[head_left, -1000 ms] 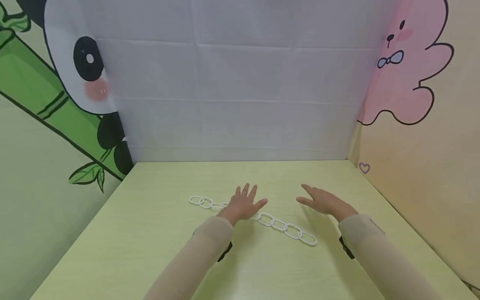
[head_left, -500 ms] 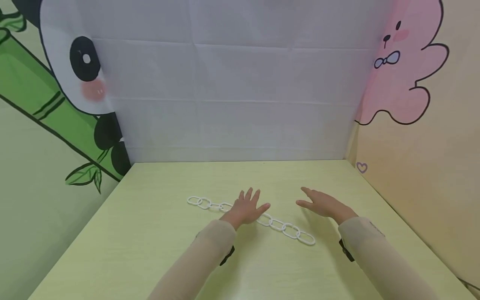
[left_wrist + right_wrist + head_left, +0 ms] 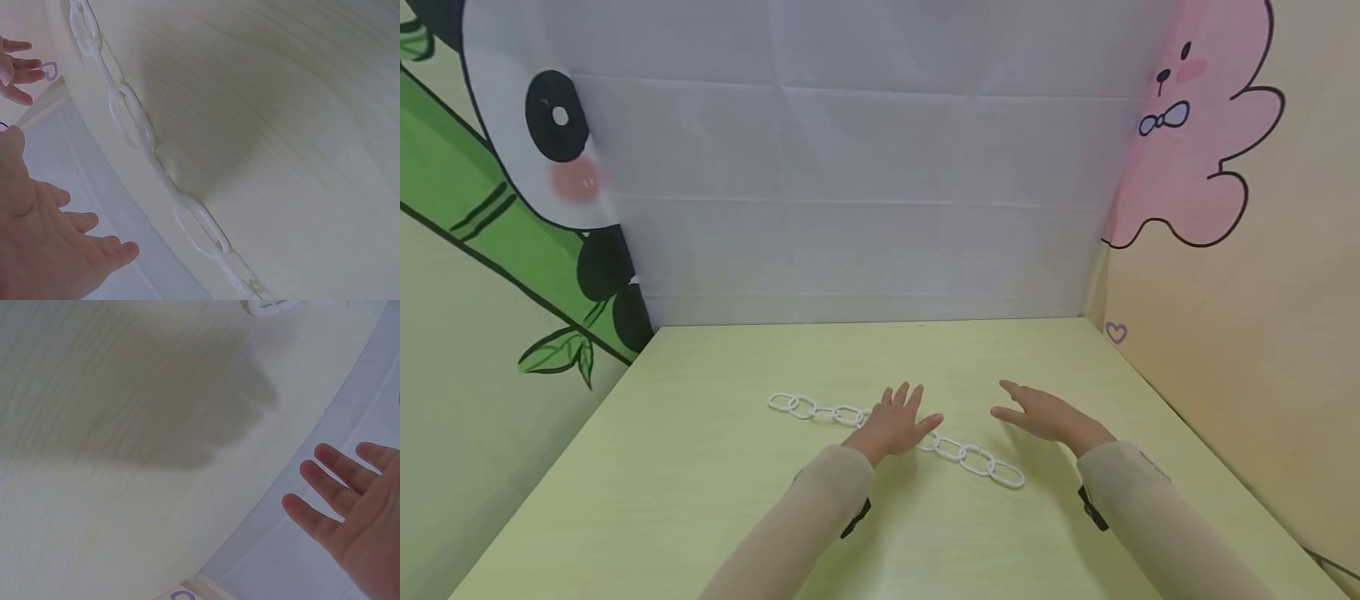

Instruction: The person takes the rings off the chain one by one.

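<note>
white chain (image 3: 962,455) lies stretched slantwise on table (image 3: 700,500). left hand (image 3: 891,423) hovers above chain's middle, right hand (image 3: 1047,414) near chain's right end; both empty, fingers extended. possible trouble: chain could kink or slide askew if one hand pulls unevenly.

- I see the chain (image 3: 166,178) lying slantwise on the table (image 3: 625,500).
- Left hand (image 3: 893,427) above the chain's middle.
- Right hand (image 3: 1048,415) above the table, near the chain's right end.
- Beyond the chain rises the sheet (image 3: 865,167).
- Left of the chain, the panda (image 3: 505,108); right of it, the bear (image 3: 1198,158), with the heart (image 3: 1116,333) lower down.
</note>
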Motion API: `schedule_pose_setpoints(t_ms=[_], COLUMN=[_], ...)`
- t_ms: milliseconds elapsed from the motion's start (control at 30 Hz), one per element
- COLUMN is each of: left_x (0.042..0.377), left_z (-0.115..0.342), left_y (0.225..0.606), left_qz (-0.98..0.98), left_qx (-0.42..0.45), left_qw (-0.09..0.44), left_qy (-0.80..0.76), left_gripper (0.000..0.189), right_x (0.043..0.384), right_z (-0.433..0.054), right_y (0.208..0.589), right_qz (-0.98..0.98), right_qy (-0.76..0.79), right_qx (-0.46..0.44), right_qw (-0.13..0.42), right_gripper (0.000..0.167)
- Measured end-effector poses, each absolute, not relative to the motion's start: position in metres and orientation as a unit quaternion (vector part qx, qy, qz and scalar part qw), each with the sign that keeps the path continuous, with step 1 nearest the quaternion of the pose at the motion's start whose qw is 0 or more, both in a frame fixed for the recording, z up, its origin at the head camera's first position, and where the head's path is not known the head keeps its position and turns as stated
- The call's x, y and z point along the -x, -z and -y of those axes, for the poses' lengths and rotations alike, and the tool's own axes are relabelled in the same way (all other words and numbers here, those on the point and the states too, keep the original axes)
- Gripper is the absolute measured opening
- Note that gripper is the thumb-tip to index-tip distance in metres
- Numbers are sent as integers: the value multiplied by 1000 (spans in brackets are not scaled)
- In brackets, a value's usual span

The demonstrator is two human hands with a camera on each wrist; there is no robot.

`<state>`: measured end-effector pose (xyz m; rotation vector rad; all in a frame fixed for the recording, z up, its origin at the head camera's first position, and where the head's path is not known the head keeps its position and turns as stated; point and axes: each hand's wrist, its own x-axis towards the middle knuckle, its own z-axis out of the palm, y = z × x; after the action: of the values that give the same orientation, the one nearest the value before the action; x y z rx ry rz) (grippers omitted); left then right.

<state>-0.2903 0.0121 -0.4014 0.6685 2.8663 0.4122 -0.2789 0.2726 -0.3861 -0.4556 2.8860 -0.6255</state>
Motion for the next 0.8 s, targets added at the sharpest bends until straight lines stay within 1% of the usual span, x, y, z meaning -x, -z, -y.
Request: schedule_pose_setpoints(t_ms=[800], left_x=[280], left_z=[-24], left_y=[410], left_qz=[-955], left_qx=[-231], left_qw=[94], left_qy=[-158], left_gripper=[72], right_x=[263], right_z=[-275], right_y=[401], right_qz=[-960], right_qy=[220], right_qx=[156], right_qw=[81], right_gripper=[74])
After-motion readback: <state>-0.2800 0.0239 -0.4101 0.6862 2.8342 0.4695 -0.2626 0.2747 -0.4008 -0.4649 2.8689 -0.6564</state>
